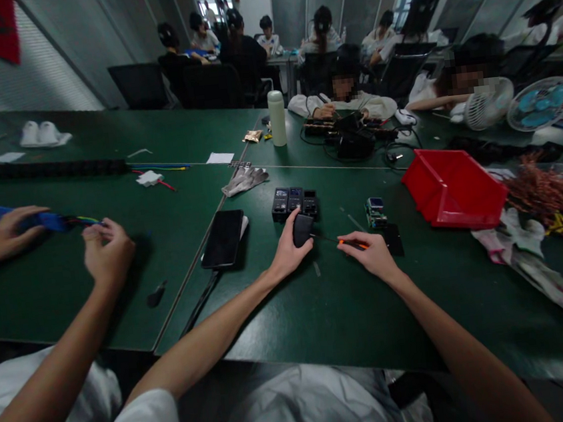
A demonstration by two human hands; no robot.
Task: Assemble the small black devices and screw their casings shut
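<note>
Near the middle of the green table, my left hand [288, 252] grips a small black plastic case [303, 229] between thumb and fingers. My right hand [374, 255] is closed on a slim screwdriver [357, 243] with an orange and black handle. Its thin shaft points left to the case's right side; whether the tip touches is too small to tell. Just beyond the case stand several black devices [294, 201] with small screens, side by side. To the right of my right hand lie a small green circuit board [375, 213] with a little display and a flat black piece [393, 239].
Left of my hands lies a black phone [223, 238] with a cable. A co-worker's hands [107, 249] hold a blue-sleeved wire bundle further left. A red bin [453, 189], copper wire [545, 186] and gloves [526, 245] are at right. A bottle [277, 119] stands behind.
</note>
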